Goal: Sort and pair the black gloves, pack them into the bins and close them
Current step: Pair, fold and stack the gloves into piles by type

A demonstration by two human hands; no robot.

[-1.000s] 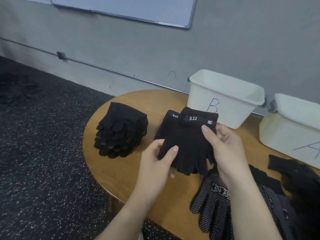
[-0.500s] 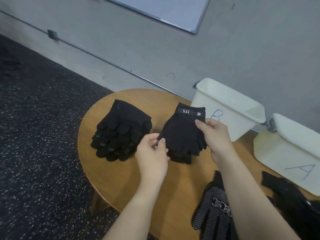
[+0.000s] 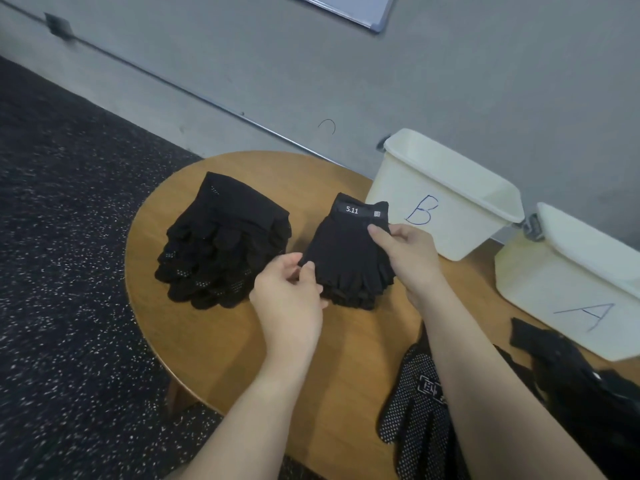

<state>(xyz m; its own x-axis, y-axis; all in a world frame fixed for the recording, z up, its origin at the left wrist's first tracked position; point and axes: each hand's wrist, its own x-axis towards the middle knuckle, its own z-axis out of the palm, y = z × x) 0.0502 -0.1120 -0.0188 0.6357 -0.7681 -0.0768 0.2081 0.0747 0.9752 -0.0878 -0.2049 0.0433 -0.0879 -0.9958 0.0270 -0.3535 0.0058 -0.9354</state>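
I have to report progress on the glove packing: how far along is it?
Done: two sorted stacks on the table, dotted gloves and 5.11 gloves. In hand: the left hand and right hand hold the 5.11 stack. Left: loose gloves at the right to pair; bin B looks empty, bin A is unfilled as far as visible, both open.

Two white plastic bins stand at the far side of the round wooden bench (image 3: 194,327): bin B (image 3: 446,209) and bin A (image 3: 568,289). Two stacks of black gloves lie on it: the dotted-palm stack (image 3: 221,247) and the 5.11 stack (image 3: 346,251); how many gloves each holds cannot be told. One dotted glove (image 3: 412,414) lies alone beside one loose heap (image 3: 581,386). Two bare hands show, left (image 3: 289,299) and right (image 3: 408,258).
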